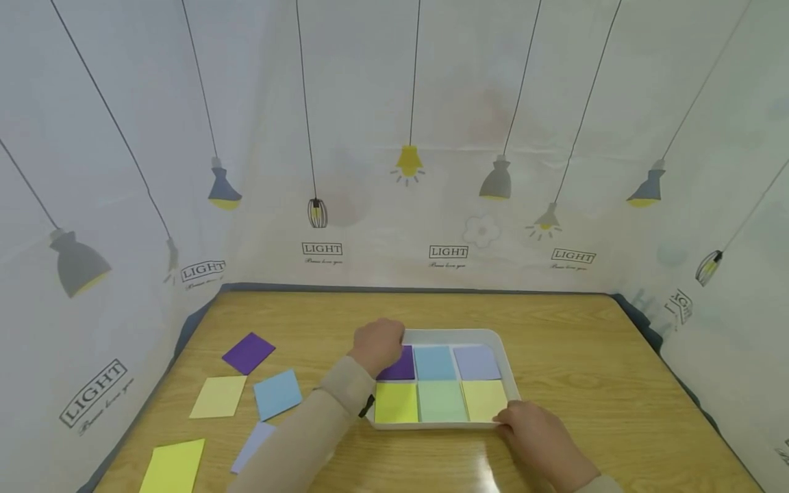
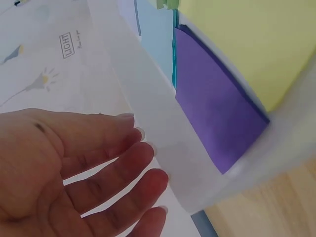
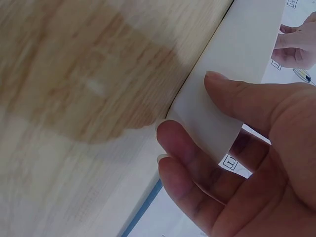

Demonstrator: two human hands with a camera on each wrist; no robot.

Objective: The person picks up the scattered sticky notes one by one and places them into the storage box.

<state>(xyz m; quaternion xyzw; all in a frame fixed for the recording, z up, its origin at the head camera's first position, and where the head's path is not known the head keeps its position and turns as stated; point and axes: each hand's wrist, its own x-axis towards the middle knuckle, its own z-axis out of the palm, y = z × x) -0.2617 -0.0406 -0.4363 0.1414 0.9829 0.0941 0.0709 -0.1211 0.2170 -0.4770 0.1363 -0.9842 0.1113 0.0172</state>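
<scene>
A white tray (image 1: 496,342) holds colored paper squares in two rows. Its far row has a purple square (image 2: 217,103), a light blue square (image 1: 434,363) and a lavender square (image 1: 477,363). The near row runs bright yellow square (image 1: 396,402), pale green square (image 1: 442,401), pale yellow square (image 1: 483,400). My left hand (image 1: 377,344) is at the tray's far left corner, its lightly bent fingertips against the outer wall in the left wrist view. At the near right corner, my right hand (image 1: 539,435) grips the tray between thumb and fingers.
Loose papers lie left of the tray on the wooden table (image 1: 592,356): purple (image 1: 248,353), pale yellow (image 1: 218,397), blue (image 1: 277,395), lavender (image 1: 253,444) and bright yellow (image 1: 173,465). My left sleeve partly covers the lavender one. A lamp-printed sheet (image 1: 370,103) walls three sides.
</scene>
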